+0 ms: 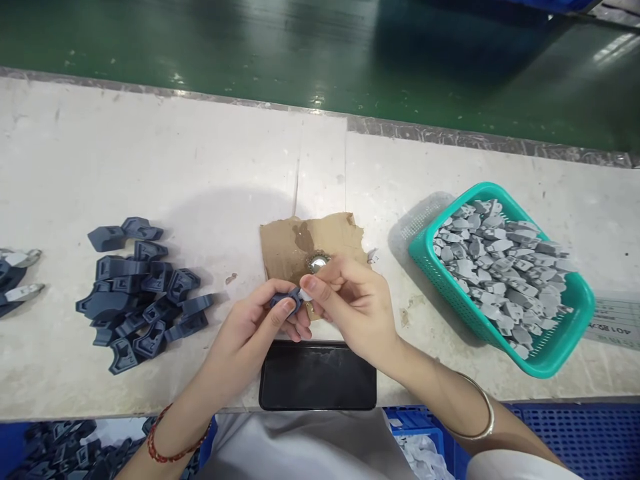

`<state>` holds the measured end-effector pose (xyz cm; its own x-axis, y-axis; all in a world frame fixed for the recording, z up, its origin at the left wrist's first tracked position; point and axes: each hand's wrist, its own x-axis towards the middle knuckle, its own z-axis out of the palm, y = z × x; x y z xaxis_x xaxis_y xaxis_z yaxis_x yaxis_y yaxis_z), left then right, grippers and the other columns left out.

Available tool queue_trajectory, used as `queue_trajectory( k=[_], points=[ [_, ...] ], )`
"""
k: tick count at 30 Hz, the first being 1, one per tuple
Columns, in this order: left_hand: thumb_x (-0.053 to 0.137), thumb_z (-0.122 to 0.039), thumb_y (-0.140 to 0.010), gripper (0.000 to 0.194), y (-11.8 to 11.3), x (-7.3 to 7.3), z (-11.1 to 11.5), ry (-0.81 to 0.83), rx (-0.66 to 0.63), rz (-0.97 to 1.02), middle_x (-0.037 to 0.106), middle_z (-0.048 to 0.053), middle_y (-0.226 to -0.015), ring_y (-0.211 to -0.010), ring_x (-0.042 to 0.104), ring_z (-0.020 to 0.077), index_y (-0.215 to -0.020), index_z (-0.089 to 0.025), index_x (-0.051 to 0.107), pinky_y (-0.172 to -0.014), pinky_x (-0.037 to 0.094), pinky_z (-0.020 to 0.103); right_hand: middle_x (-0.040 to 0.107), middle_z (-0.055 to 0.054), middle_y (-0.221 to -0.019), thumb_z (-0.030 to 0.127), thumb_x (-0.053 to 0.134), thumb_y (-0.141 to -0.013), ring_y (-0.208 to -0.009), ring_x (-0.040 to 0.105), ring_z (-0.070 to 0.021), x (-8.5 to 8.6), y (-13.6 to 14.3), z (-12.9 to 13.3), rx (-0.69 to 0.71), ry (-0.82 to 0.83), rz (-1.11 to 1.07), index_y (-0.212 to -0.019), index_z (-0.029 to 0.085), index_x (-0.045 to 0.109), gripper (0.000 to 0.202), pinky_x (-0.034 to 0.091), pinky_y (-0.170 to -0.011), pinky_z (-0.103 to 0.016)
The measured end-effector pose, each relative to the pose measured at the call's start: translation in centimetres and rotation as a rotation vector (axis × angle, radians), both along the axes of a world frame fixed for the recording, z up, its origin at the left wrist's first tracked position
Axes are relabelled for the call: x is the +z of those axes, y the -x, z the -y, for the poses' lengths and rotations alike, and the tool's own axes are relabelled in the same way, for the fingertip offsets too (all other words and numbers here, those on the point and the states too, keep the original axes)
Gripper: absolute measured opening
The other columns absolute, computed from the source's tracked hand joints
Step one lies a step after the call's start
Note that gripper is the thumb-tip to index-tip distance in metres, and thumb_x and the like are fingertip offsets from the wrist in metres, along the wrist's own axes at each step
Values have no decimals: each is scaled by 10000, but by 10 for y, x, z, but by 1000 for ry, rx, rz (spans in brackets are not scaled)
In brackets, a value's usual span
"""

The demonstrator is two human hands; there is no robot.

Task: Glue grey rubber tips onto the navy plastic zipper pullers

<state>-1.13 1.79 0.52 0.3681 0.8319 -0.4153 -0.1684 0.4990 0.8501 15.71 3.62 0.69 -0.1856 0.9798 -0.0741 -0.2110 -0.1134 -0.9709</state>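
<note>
Between the thumb and fingers of my left hand (pixel 255 327) sits a dark blue-grey plastic part (pixel 287 300). My right hand (pixel 353 303) pinches a small light grey part (pixel 303 295) against the right end of the dark one; the fingers hide most of it. Both hands are over the near edge of a torn piece of cardboard (pixel 280 250). On the cardboard is a small shiny round metal cap or dish (pixel 317 263), partly behind my right hand, with a dark wet stain beside it.
Left lies a pile of dark plastic parts (pixel 135 300). A green basket (pixel 555 367) of light grey parts (pixel 505 267) stands right. A black phone (pixel 319 377) lies at the table's near edge. Some joined parts (pixel 20 280) are far left. Beyond the table runs a green surface (pixel 250 53).
</note>
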Motion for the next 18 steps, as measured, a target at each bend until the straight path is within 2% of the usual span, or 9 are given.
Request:
queue_trajectory(
  k=[4, 8, 12, 15, 18],
  points=[
    [635, -428, -1017, 251, 0, 1, 1, -5, -1, -38, 712, -6, -733, -689, 687, 130, -1024, -194, 726, -676, 593, 214, 617, 60, -504, 434, 688, -997, -430, 593, -115, 1, 2, 3, -2, -2, 40, -701, 254, 466, 412, 485, -416, -243],
    [623, -415, -1023, 238, -1, 2, 0, -40, 6, -57, 698, -11, -707, -660, 667, 133, -1010, -200, 726, -648, 571, 220, 640, 53, -551, 398, 654, -1024, -479, 647, -129, -4, 4, 10, 7, 14, 45, -745, 257, 461, 367, 514, -464, -255],
    [623, -415, -1017, 237, -2, 6, -1, -82, 17, -110, 677, -16, -669, -614, 637, 130, -984, -196, 706, -609, 544, 222, 653, 46, -596, 411, 617, -1042, -516, 653, -138, -4, 1, 12, 76, 42, 45, -785, 265, 448, 341, 520, -510, -272],
    [631, -415, -1008, 226, -2, 10, -1, -111, 49, -150, 649, -29, -634, -571, 602, 119, -968, -200, 689, -568, 511, 212, 560, 56, -580, 470, 557, -1061, -482, 521, -117, 3, -7, 6, 71, -55, 277, -795, 259, 463, 352, 421, -480, -263],
    [634, -406, -1006, 209, -1, 11, 3, -116, 72, -172, 641, -36, -622, -554, 584, 111, -985, -204, 684, -555, 494, 206, 466, 50, -587, 463, 425, -1110, -506, 442, -112, 12, -15, -1, 69, -288, 560, -759, 242, 461, 416, 352, -507, -265]
  ],
)
